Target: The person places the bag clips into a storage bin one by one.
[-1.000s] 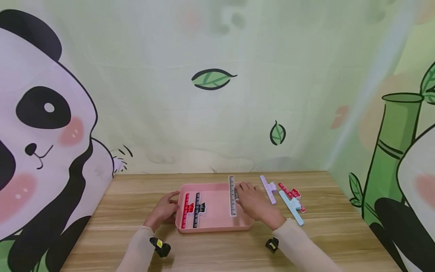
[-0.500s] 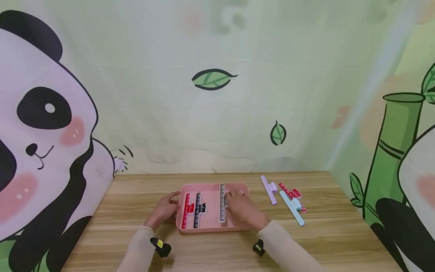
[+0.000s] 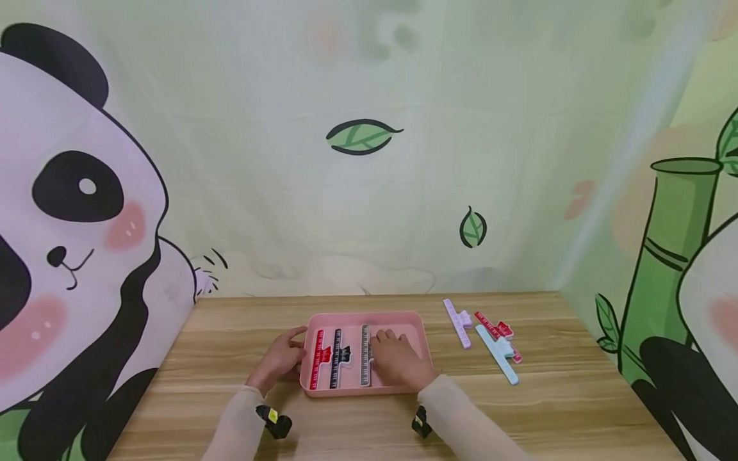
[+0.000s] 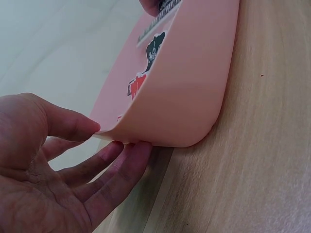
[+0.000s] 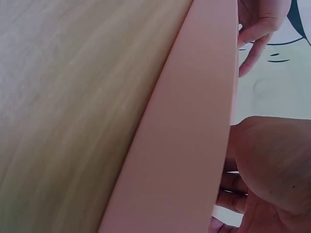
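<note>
A pink tray (image 3: 418, 326) sits mid-table with a red ruler clip (image 3: 316, 368) and a black ruler clip (image 3: 336, 366) lying side by side at its left. My right hand (image 3: 385, 340) is inside the tray, fingers on a grey ruler clip (image 3: 364, 365) lying just right of the black one. My left hand (image 3: 293, 344) holds the tray's left rim. In the left wrist view the left hand (image 4: 114, 138) has its thumb on the rim and its fingers under the pink tray's (image 4: 189, 92) corner. The right wrist view shows my right hand's palm (image 5: 267, 165) beside the pink tray's wall (image 5: 189, 145).
On the wooden table right of the tray lie a purple clip (image 3: 458, 323), another red clip (image 3: 497, 334) and a light blue clip (image 3: 497, 355). Printed panda cloth walls close the back and both sides.
My right hand has carried the grey clip leftward from the tray's right part and lowered it next to the black clip. The left hand has stayed on the rim.
</note>
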Available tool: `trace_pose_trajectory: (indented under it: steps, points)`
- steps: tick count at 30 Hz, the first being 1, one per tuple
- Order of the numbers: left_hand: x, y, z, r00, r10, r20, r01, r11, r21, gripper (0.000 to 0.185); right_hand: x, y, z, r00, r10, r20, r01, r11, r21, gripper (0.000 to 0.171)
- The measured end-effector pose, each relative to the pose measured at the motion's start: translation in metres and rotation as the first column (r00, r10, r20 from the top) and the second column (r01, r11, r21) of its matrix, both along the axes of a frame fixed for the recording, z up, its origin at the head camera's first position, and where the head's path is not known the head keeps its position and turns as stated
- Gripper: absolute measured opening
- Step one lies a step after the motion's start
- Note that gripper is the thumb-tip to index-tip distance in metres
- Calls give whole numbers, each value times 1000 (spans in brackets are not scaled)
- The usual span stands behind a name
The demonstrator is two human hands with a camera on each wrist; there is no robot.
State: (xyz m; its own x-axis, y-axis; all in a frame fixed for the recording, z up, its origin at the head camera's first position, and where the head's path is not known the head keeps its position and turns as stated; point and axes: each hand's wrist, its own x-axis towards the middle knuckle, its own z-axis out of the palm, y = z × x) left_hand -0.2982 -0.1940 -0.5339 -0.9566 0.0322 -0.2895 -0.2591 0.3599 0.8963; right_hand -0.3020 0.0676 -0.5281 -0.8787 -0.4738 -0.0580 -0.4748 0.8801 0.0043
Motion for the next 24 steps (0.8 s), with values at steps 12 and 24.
trace_pose_trajectory:
  steps: [12, 24]
  points:
    - [2, -2, -1, 1000, 2, -8, -3, 1000, -17, 62, -3, -18, -9, 1000, -14, -8, 14, 997, 70, 53]
    - [1, 1, 0, 1000, 5, -13, -5, 1000, -27, 62, 1, -19, -5, 999, -48, 2, 48, 999, 19, 55]
